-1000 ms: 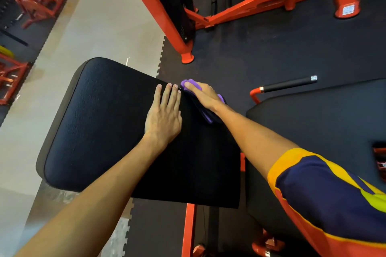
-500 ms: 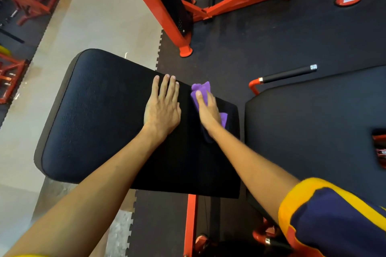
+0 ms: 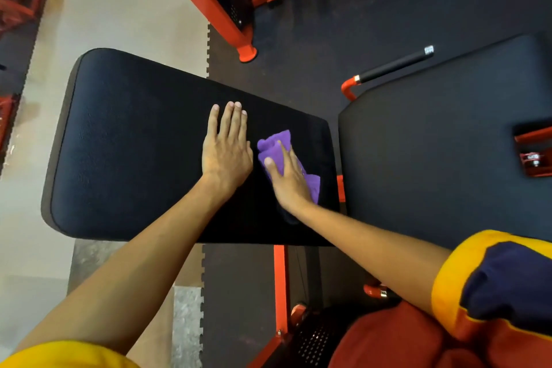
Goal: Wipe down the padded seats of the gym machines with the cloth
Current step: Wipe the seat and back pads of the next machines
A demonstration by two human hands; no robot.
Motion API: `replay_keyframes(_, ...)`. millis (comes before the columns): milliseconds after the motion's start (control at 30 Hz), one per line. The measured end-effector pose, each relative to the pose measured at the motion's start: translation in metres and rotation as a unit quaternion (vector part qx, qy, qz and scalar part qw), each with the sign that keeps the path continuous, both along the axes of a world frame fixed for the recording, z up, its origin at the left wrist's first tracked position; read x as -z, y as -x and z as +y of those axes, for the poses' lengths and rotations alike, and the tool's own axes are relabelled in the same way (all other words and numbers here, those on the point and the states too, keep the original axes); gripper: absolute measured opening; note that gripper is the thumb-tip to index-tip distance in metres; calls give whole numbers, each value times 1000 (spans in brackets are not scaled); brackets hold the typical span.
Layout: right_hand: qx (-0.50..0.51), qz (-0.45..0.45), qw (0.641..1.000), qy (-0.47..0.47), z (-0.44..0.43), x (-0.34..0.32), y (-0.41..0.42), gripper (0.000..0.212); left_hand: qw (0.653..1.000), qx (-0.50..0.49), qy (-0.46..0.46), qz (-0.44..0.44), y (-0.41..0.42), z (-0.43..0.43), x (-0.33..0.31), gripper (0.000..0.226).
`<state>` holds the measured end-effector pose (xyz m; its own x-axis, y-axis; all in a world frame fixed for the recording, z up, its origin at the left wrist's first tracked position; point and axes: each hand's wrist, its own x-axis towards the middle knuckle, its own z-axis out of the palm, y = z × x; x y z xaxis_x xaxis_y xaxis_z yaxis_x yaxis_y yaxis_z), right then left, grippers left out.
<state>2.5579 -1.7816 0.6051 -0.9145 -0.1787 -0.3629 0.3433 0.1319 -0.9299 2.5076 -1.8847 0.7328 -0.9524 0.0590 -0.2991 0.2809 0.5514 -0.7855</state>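
A black padded seat fills the middle of the head view, long side running left to right. My left hand lies flat on it, fingers straight and together. Just to its right, my right hand presses a purple cloth onto the pad near its right end, fingers straight over the cloth. Cloth shows beyond my fingertips and beside my wrist. A second black pad stands close on the right, a narrow gap between the two.
Orange machine frames stand on black rubber flooring beyond the seat. A black-gripped handle sticks out above the right pad. An orange post runs under the seat. Pale floor lies to the left.
My right hand has dragged the cloth from the seat's far edge toward me along the pad's right end. My left hand stays flat in the same spot.
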Motion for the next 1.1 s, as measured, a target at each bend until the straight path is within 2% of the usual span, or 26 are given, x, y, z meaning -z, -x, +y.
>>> replay_keyframes(67, 2, 36, 999, -26, 6, 14, -30, 68, 1000, 12, -3, -3, -8, -1, 2, 66)
replay_keyframes(100, 10, 19, 999, -35, 10, 28, -36, 67, 1000, 15, -7, -7, -12, 0, 3, 66)
replay_keyframes(200, 99, -176, 979, -6, 14, 48, -32, 67, 1000, 23, -12, -17, -28, 2, 6, 66)
replay_keyframes(267, 115, -212, 971, 5, 0, 31, -31, 69, 999, 32, -15, -25, -35, 2, 8, 66)
replay_keyframes(433, 54, -81, 995, -7, -21, -21, -84, 66, 998, 33, -4, -44, -43, 6, 10, 66)
replay_keyframes(533, 32, 7, 998, -48, -8, 2, -113, 69, 998, 44, -5, -45, -46, 5, 14, 66)
replay_keyframes(600, 19, 15, 996, -86, 6, 30, -123, 70, 998, 43, -10, -41, -45, 5, 16, 67)
replay_keyframes(700, 63, -97, 991, -73, 18, 58, -115, 70, 998, 47, -13, -38, -43, 4, 18, 68)
replay_keyframes(767, 124, -195, 972, -31, 12, 57, -92, 69, 998, 48, -8, -40, -43, 3, 19, 68)
replay_keyframes(800, 141, -216, 966, -25, 5, 49, -82, 68, 998, 49, -5, -40, -42, 3, 20, 68)
replay_keyframes(867, 129, -191, 972, -40, -11, 27, -77, 67, 998, 52, -6, -42, -41, 4, 21, 68)
replay_keyframes(967, 72, -92, 993, -19, -19, -1, -106, 65, 997, 57, 2, -43, -42, 4, 23, 68)
replay_keyframes(1100, -23, 10, 999, -45, 6, 21, -144, 65, 997, 62, 3, -43, -42, 4, 25, 68)
